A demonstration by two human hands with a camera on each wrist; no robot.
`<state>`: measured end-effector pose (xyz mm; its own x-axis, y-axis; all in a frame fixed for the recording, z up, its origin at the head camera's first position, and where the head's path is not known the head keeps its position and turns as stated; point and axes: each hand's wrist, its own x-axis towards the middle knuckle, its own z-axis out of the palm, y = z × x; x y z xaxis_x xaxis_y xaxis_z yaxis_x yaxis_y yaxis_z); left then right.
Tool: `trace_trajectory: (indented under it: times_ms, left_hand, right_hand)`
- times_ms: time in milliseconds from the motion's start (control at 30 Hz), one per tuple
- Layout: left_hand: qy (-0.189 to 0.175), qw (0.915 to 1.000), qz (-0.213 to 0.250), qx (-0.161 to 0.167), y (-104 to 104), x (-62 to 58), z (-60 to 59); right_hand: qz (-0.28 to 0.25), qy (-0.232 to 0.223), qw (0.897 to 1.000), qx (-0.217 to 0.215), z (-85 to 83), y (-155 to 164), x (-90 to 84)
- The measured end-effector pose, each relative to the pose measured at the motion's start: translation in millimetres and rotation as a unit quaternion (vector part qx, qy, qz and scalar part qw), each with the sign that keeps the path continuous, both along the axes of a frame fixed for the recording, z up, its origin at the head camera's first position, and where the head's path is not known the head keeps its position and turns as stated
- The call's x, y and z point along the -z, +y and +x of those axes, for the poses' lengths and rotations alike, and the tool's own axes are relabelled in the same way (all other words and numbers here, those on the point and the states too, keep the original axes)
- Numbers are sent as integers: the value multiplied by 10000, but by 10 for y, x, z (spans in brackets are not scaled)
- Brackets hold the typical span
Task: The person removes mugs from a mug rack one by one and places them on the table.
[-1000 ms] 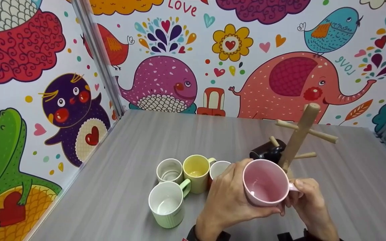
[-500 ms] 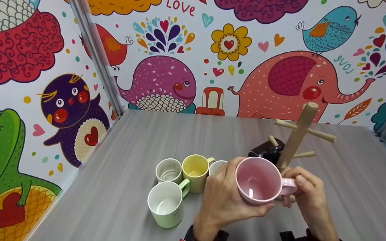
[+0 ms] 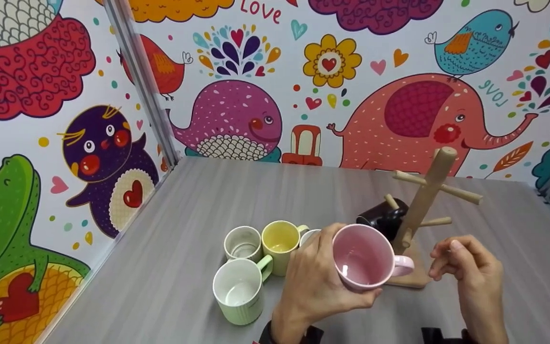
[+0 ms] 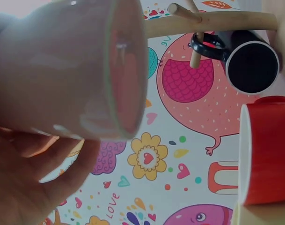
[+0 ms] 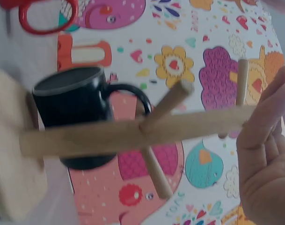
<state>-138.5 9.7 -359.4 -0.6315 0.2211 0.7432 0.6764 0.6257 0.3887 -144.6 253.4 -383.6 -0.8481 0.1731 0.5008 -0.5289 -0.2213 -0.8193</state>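
My left hand [image 3: 311,279] grips a pink mug [image 3: 363,255] round its body, the mouth tipped toward the head camera and the handle pointing right. My right hand [image 3: 475,272] is held apart from the mug, to the right of its handle, with fingers loosely bent and nothing in them. Just behind the pink mug stands a wooden mug tree [image 3: 423,203] with several pegs. A black mug [image 3: 375,217] hangs tilted by its handle on a low peg; in the left wrist view its dark mouth [image 4: 252,68] shows.
Left of my left hand stand a light green mug [image 3: 239,296], a whitish mug [image 3: 241,243] and a yellow mug [image 3: 280,246]. A red mug [image 4: 268,154], mostly hidden by my hand in the head view, stands beside the yellow one. Printed panels [image 3: 256,119] wall the grey table.
My right hand has let go of the pink mug's handle and moved right. My left hand has carried the pink mug slightly left, uncovering part of the mug tree's base.
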Motion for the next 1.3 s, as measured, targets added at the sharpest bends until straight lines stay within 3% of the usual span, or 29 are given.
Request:
trace_trajectory:
  times_ms: [133,367,500,633,900,1067,1300]
  left_hand:
    - [14,10000,-35,-66,-1,-2,0]
    - [200,9992,-263,-215,-27,-1,16]
    - [238,9985,-372,-334,-71,16,28]
    - [29,9980,-463,-433,-119,52,41]
    - [-365,9959,-370,-741,-204,131,92]
    - [-177,9925,-566,-1065,-238,191,123]
    - [61,9837,-1011,-1486,-291,336,147]
  right_hand:
    - [241,-755,9911,1074,6,26,-31]
    - [1056,-1509,9568,2250,-7,28,-65]
    - [1462,-1437,9482,2426,-25,21,-59]
    - [1786,-1159,9430,2558,-50,36,-45]
    - [2455,-868,9207,2909,-97,54,-5]
    - [2560,-893,9139,3022,-101,58,13]
    - [2971,-947,8924,3262,-111,70,44]
